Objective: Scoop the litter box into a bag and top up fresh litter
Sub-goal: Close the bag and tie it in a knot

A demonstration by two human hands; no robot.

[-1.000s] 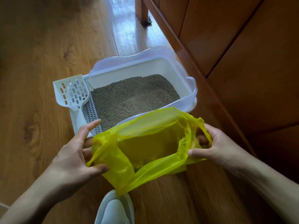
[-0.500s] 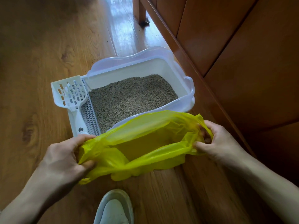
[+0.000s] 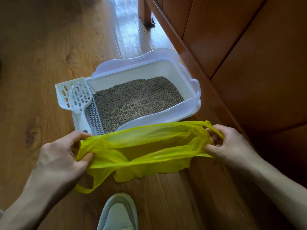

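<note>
A white litter box [image 3: 181, 70] with a clear rim stands on the wooden floor, holding grey-brown litter [image 3: 136, 98]. A white slotted scoop [image 3: 74, 97] lies on its left ledge. In front of the box, a thin yellow plastic bag [image 3: 144, 151] is stretched wide between my hands, its mouth open upward. My left hand [image 3: 63, 156] grips the bag's left edge. My right hand [image 3: 230, 145] pinches the right edge, with a handle loop bunched in its fingers. The bag hides the box's near rim.
A wooden cabinet [image 3: 249, 63] runs along the right, close against the litter box. A furniture leg [image 3: 146, 12] stands at the back. My white shoe [image 3: 119, 213] is on the floor below the bag. Stray litter grains [image 3: 99, 61] dot the boards behind the box.
Both hands have pulled apart, stretching the bag's mouth wider and flatter. My left fingers, spread a second ago, now curl around the bag's edge. The bag sits lower.
</note>
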